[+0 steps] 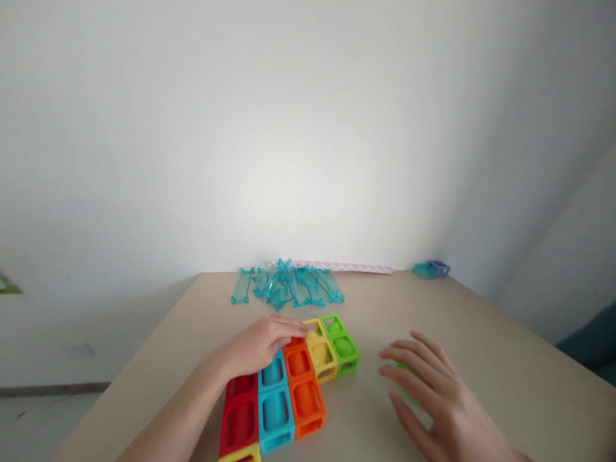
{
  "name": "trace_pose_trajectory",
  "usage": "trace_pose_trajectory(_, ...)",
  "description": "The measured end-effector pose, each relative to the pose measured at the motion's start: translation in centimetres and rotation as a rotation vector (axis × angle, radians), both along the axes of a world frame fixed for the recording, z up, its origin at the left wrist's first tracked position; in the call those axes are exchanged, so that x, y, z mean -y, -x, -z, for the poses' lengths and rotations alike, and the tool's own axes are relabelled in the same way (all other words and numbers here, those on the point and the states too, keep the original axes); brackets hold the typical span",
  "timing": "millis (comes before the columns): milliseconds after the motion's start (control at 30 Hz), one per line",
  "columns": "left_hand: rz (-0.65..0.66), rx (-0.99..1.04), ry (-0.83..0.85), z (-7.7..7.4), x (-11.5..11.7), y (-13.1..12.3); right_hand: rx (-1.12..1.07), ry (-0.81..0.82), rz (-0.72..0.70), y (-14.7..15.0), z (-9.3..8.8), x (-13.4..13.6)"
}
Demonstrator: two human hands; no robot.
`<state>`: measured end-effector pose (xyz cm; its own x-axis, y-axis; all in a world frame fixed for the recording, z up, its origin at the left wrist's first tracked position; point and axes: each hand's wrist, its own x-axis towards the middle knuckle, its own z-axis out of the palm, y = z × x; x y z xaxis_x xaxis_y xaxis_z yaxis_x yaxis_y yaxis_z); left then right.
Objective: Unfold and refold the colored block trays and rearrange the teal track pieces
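Observation:
Joined hollow plastic blocks stand on the table in side-by-side rows: red, light blue, orange, yellow and green. My left hand lies across the far part of these blocks, its fingers stretched out flat over the blue and orange ones, fingertips at the yellow. To the right, apart from the rows, my right hand hovers with fingers spread. Under it, bits of a bright green piece show; most of that piece is hidden by the hand. Another yellow block is cut off at the bottom edge.
Several clear teal plastic pieces lie heaped near the wall, with one at their left. Behind them runs a pale pink strip. A blue block and a teal piece sit at the table's far right corner.

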<state>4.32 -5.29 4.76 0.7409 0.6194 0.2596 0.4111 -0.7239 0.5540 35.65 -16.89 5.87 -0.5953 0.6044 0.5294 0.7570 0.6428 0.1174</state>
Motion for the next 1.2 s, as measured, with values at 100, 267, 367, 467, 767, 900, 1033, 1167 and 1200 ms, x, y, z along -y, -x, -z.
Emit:
trace_pose_trajectory(100,0.009,-0.021,0.018,-0.2,-0.1,0.5,0.085,0.026,-0.092,5.6,0.2,0.5)
trace_pose_trajectory(267,-0.037,-0.107,-0.036,-0.8,0.1,1.0,-0.049,-0.190,-0.060,15.1,5.2,-0.5)
trace_pose_trajectory(367,-0.086,-0.168,-0.079,-1.1,0.3,1.1,-0.141,-0.163,0.104,19.0,8.2,-0.7)
trace_pose_trajectory(467,-0.127,-0.240,-0.105,-1.1,0.6,1.0,-0.145,-0.067,0.217,20.8,9.2,-0.2)
trace_pose_trajectory(767,-0.099,-0.288,-0.095,0.0,0.3,0.3,-0.107,0.056,0.164,19.7,8.3,-0.3)
trace_pose_trajectory(900,0.005,-0.254,-0.071,-0.2,-0.1,0.2,-0.158,-0.051,0.193,19.4,9.4,-0.6)
trace_pose_trajectory(1033,0.029,-0.247,-0.066,-0.2,-0.3,0.1,-0.141,-0.049,0.173,19.7,10.5,-0.9)
trace_pose_trajectory(1167,0.012,-0.243,-0.067,0.1,-0.6,0.2,-0.117,0.021,0.162,19.6,10.3,-1.1)
trace_pose_trajectory(1200,0.014,-0.238,-0.067,0.2,-0.7,0.3,-0.123,0.014,0.161,19.5,10.0,-1.1)
